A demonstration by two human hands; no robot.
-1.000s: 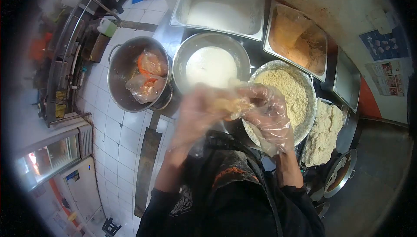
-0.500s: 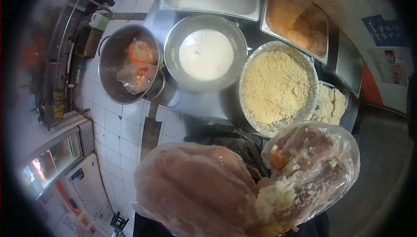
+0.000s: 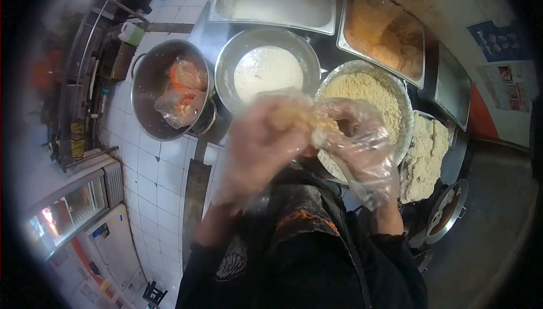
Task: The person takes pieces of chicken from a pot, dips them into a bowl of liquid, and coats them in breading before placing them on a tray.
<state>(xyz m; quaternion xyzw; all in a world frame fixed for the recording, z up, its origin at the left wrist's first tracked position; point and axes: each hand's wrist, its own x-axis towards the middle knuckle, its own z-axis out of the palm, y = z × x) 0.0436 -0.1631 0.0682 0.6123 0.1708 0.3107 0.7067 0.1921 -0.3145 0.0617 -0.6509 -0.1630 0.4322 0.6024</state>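
Note:
My left hand [image 3: 263,147], in a clear plastic glove and blurred by motion, reaches across the front of the steel bowl of white batter [image 3: 268,71]. Beside it, my gloved right hand [image 3: 365,139] overlaps the near part of the round basin of pale crumbs [image 3: 367,88]. Fingers of the right hand curl in against the left fingertips. Yellowish, crumb-like matter [image 3: 319,128] clings where the hands meet; I cannot tell whether it coats the gloves or is a held piece.
Steel pans of white powder [image 3: 277,3] and orange-brown powder [image 3: 384,31] stand at the back. A deep pot [image 3: 141,97] with bagged red-orange contents is left. Right are a pale crumbly slab [image 3: 424,156], an upright steel pan [image 3: 452,88] and a round lidded pot [image 3: 449,210].
Both hands have moved away from close under the camera, out over the front of the bowl and basin. Their fingers have come together, and the pale slab is now uncovered.

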